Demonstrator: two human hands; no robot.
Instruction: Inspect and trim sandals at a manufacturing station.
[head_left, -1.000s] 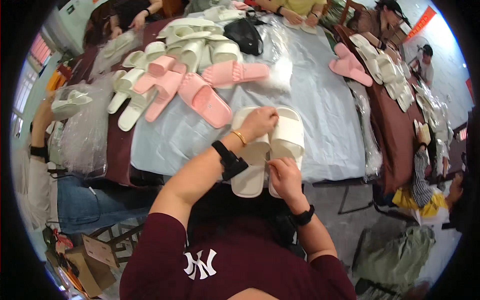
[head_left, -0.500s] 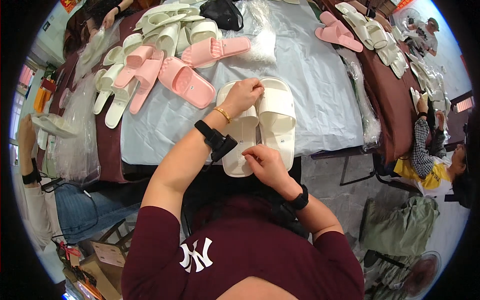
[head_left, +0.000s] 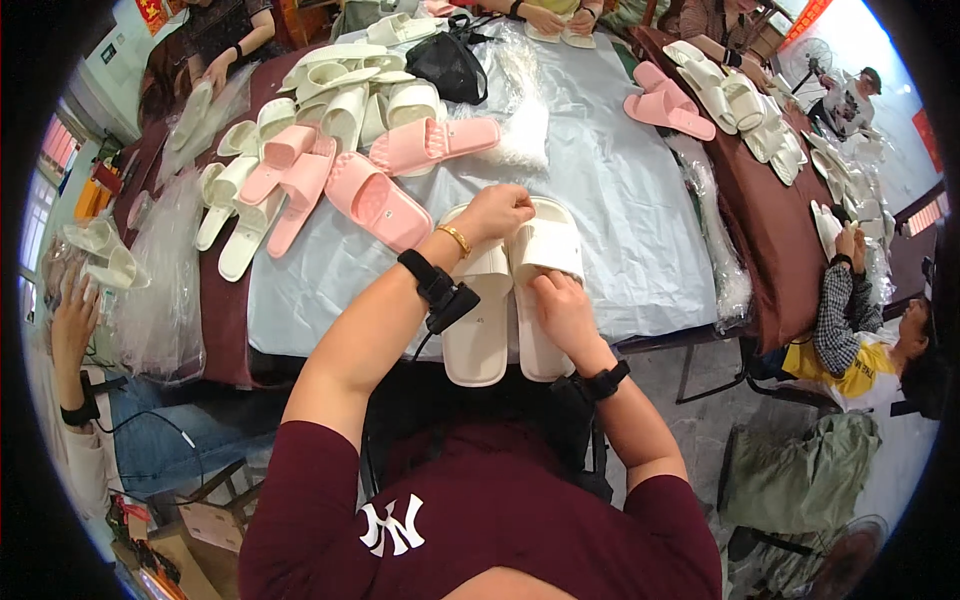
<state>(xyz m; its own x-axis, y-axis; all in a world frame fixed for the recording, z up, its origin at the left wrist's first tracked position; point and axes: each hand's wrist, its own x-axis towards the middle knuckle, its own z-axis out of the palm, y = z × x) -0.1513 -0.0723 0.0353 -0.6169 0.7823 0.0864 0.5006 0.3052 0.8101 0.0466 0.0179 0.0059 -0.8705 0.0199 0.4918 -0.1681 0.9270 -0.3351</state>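
A pair of white slippers lies side by side at the table's near edge, heels toward me: the left slipper (head_left: pixel 476 345) and the right slipper (head_left: pixel 552 243). My left hand (head_left: pixel 495 214) is above the toe end, between the two. Its fingers are pinched together, and what they hold, if anything, is too small to make out. It partly covers the left slipper's strap. My right hand (head_left: pixel 563 308) is over the right slipper, fingers curled at the rear edge of its strap. Their tips are hidden there, so I cannot see what they hold.
Pink slippers (head_left: pixel 378 203) and a heap of white slippers (head_left: pixel 340 105) lie to the left, near a black bag (head_left: pixel 447 62) and clear plastic bags (head_left: pixel 520 110). Another pink pair (head_left: pixel 668 102) is at right. A co-worker's hand (head_left: pixel 75 320) is beside white slippers (head_left: pixel 105 250) at far left.
My right hand has moved from the left slipper's heel up to the right slipper's strap. The pair sits slightly lower in view. My left hand stays pinched near the toes.
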